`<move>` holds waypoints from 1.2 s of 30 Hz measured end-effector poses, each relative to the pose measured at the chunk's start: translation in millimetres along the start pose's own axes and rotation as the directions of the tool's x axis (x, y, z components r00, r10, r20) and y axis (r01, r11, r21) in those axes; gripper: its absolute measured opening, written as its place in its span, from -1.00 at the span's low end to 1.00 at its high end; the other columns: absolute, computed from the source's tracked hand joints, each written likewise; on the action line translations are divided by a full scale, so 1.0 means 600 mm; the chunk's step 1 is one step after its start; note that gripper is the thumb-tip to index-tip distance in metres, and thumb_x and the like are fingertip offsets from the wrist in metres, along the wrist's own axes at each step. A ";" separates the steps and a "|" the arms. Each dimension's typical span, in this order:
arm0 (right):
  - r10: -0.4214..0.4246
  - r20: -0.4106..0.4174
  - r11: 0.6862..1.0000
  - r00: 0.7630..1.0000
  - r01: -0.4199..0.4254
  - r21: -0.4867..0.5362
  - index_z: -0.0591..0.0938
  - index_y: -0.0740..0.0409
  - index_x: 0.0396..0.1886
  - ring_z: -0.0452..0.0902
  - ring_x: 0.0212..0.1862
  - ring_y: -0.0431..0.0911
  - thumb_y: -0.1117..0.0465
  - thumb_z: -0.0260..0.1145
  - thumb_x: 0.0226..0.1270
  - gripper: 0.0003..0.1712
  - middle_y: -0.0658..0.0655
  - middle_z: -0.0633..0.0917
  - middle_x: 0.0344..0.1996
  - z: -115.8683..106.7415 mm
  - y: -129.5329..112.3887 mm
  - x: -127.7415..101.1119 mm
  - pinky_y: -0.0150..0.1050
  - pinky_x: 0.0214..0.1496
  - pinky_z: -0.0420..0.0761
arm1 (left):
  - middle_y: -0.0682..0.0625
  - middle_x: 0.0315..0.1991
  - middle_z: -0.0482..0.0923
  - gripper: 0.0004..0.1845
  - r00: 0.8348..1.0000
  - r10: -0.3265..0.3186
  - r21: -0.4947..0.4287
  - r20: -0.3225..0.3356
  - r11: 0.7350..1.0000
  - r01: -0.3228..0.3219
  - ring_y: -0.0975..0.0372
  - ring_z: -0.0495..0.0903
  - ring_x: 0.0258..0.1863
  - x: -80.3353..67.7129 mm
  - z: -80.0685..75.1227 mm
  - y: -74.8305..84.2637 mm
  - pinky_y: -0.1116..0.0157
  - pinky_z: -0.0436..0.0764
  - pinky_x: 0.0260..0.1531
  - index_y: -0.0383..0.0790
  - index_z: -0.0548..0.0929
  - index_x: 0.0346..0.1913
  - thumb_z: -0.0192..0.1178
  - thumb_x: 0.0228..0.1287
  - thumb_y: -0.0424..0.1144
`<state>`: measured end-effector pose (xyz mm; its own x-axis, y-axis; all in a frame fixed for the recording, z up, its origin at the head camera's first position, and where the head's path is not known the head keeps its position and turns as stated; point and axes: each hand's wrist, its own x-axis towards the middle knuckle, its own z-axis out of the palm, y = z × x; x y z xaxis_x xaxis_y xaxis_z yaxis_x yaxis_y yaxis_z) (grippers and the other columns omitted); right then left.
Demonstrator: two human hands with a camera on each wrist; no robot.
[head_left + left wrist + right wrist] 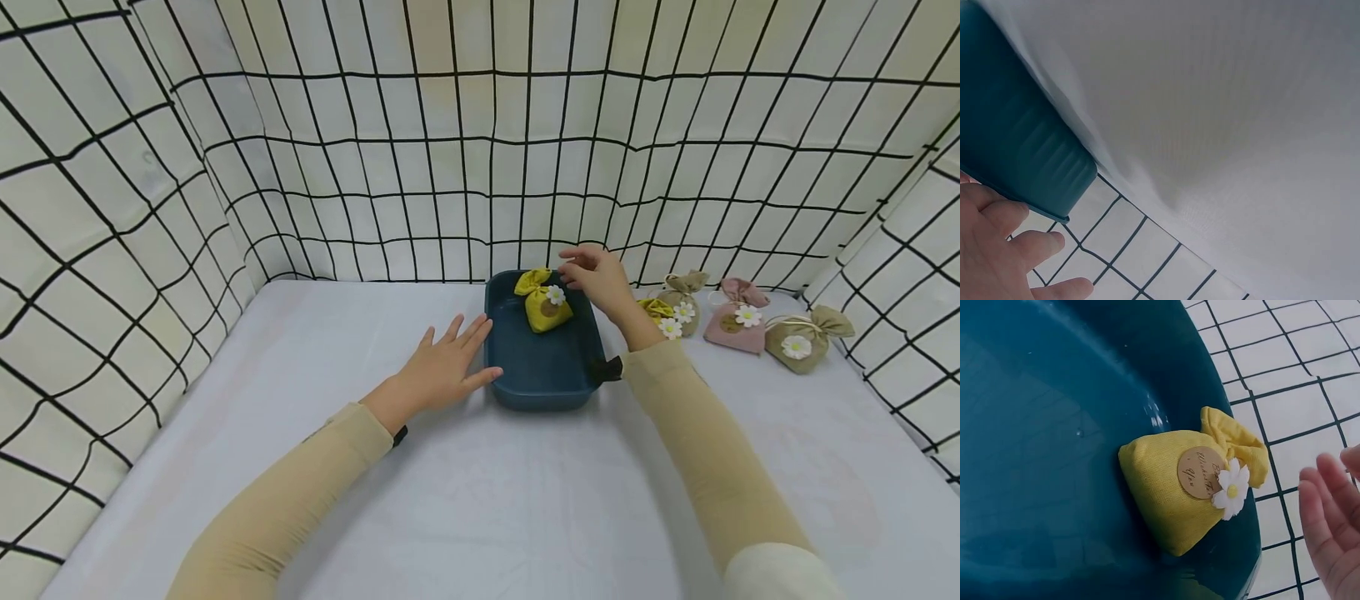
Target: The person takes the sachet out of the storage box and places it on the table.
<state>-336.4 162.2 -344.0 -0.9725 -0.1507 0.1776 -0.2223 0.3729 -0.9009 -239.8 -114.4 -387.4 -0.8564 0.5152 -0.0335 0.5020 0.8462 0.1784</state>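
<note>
A dark teal tray [542, 382] stands in the middle of the white table. A yellow sachet [543, 305] with a daisy and a round tag lies inside at the tray's far end, and fills the right wrist view as the yellow sachet [1185, 487] on the tray [1041, 462]. My right hand [600, 279] hovers open just right of the sachet, holding nothing. My left hand [442, 367] lies flat on the table with straight fingers against the tray's left rim. In the left wrist view my left hand [1004, 250] sits beside the tray's ribbed wall [1016, 144].
Right of the tray lie several more sachets: a yellow one [662, 314] partly behind my wrist, an olive one [684, 298], a pink one [738, 317] and another olive one [804, 338]. Black wire grid walls [480, 150] over white cloth enclose the table on three sides.
</note>
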 end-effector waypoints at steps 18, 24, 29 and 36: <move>0.201 0.080 0.915 0.976 -0.159 -0.370 0.50 0.25 0.38 0.58 0.14 0.19 0.17 0.19 0.58 -0.52 0.36 0.55 0.31 0.030 -0.010 0.020 0.03 0.18 0.58 | -0.04 0.67 -0.14 -0.08 1.000 0.011 -0.010 -0.018 1.000 -0.011 -0.11 -0.15 0.62 0.000 0.001 0.001 -0.34 -0.06 0.43 -0.16 -0.07 0.68 -0.11 0.55 0.33; 0.247 0.144 0.899 0.958 -0.171 -0.402 0.36 0.32 0.48 0.40 0.36 0.22 0.15 0.29 0.50 -0.33 0.40 0.48 0.35 0.035 -0.013 0.021 0.05 0.36 0.43 | -0.04 0.67 -0.14 -0.08 1.000 0.013 -0.009 -0.017 1.000 -0.013 -0.10 -0.17 0.62 0.000 -0.001 0.001 -0.33 -0.07 0.43 -0.16 -0.07 0.68 -0.12 0.54 0.34; 0.290 0.159 0.886 0.944 -0.202 -0.417 0.23 0.38 0.48 0.41 0.31 0.21 0.15 0.33 0.42 -0.21 0.42 0.45 0.32 0.045 -0.010 0.023 0.04 0.34 0.43 | -0.04 0.67 -0.14 -0.08 1.000 0.017 -0.005 -0.020 1.000 -0.017 -0.10 -0.16 0.62 -0.001 -0.002 0.002 -0.33 -0.06 0.43 -0.16 -0.07 0.68 -0.10 0.54 0.34; 0.363 0.176 0.867 0.915 -0.263 -0.423 0.07 0.35 0.58 0.39 0.32 0.20 0.19 0.38 0.42 -0.06 0.41 0.40 0.37 0.059 0.000 0.031 0.03 0.37 0.40 | -0.05 0.67 -0.13 -0.08 1.000 0.014 -0.007 -0.019 1.000 -0.014 -0.10 -0.16 0.62 -0.001 0.000 0.001 -0.33 -0.05 0.43 -0.16 -0.06 0.68 -0.10 0.55 0.33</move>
<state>-352.3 126.8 -355.1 -0.9585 -0.1633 -0.2339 0.0333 0.7504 -0.6602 -239.1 -114.6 -387.2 -0.8516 0.5241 -0.0125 0.5130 0.8380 0.1858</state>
